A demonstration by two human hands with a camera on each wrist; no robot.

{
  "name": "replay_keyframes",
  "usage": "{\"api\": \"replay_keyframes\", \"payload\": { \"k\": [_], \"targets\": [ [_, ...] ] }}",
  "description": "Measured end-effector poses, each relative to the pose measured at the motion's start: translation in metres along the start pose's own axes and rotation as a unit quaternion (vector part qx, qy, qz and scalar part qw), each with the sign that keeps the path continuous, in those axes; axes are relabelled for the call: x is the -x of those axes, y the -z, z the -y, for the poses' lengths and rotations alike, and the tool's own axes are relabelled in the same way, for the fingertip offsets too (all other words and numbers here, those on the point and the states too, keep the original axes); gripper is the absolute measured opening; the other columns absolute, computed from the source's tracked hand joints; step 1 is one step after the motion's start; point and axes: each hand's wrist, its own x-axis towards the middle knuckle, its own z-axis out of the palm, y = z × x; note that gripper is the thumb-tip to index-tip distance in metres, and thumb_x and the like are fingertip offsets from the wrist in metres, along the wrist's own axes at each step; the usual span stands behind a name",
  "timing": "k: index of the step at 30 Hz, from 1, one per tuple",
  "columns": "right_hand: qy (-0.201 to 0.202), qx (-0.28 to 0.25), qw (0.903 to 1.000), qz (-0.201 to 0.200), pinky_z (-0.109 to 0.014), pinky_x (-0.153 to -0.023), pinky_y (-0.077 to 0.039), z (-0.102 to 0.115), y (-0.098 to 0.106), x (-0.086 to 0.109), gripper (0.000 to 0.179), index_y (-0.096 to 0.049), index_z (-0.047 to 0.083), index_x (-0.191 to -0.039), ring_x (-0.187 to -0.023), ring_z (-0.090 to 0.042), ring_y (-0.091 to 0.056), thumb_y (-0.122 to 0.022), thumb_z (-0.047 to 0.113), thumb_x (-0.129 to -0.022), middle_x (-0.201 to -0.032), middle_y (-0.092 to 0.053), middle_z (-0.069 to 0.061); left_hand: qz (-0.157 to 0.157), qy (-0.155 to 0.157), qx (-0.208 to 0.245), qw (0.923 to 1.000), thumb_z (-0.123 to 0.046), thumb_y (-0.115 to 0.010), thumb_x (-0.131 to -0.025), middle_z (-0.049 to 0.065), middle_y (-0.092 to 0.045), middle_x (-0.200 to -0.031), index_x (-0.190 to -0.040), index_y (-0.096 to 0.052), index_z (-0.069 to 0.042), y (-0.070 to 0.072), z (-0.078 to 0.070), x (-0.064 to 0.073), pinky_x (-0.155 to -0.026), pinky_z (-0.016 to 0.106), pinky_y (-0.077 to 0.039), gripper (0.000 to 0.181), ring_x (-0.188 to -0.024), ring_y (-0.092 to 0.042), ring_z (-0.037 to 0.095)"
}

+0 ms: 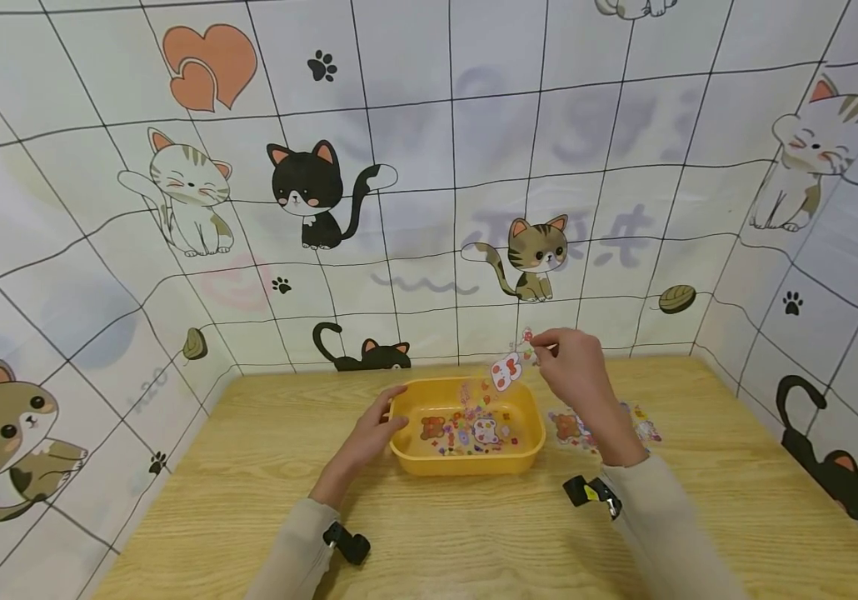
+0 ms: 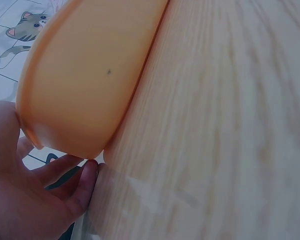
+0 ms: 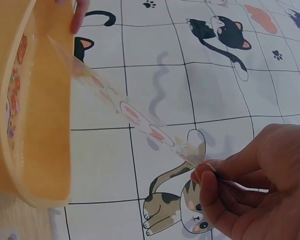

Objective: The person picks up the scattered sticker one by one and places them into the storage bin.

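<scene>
While our left hand is holding the tub by its left end, thumb over the rim and fingers loosely bent round the outside, probably so that it cannot slide, our right hand is pinching a clear sheet by its edge between thumb and fingertips, above the tub's far right side, seemingly leaving most of it uncovered. Stickers are lying inside the tub, and more sheets are resting just right of it, perhaps for easy reach.
</scene>
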Motion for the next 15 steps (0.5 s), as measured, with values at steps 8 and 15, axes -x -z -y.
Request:
{"api": "replay_keyframes", "payload": {
  "k": [8, 15],
  "targets": [
    [-0.003, -0.004, 0.9992, 0.039, -0.027, -0.049, -0.037, 0.008, -0.025, -0.001, 0.022, -0.076, -0.004, -0.112, -0.055, -0.018, -0.053, -0.059, 0.004, -0.100, -0.101, -0.076, -0.023, 0.003, -0.003, -0.003, 1.0000, -0.017, -0.057, -0.104, 0.019, -0.047, -0.156, -0.157, -0.042, -0.022, 0.000, 0.001, -0.001, -0.103, 0.050, -0.052, 0.056, -0.129, -0.057, 0.037],
    [0.002, -0.018, 0.9982, 0.056, -0.027, -0.049, -0.037, 0.014, -0.044, -0.001, 0.023, -0.077, -0.004, -0.111, -0.054, -0.015, -0.051, -0.059, 0.004, -0.099, -0.105, -0.076, -0.023, 0.004, 0.000, -0.004, 1.0000, -0.017, -0.057, -0.104, 0.020, -0.046, -0.158, -0.157, -0.042, -0.020, 0.000, 0.001, -0.001, -0.104, 0.052, -0.052, 0.056, -0.131, -0.056, 0.039]
  ]
}}
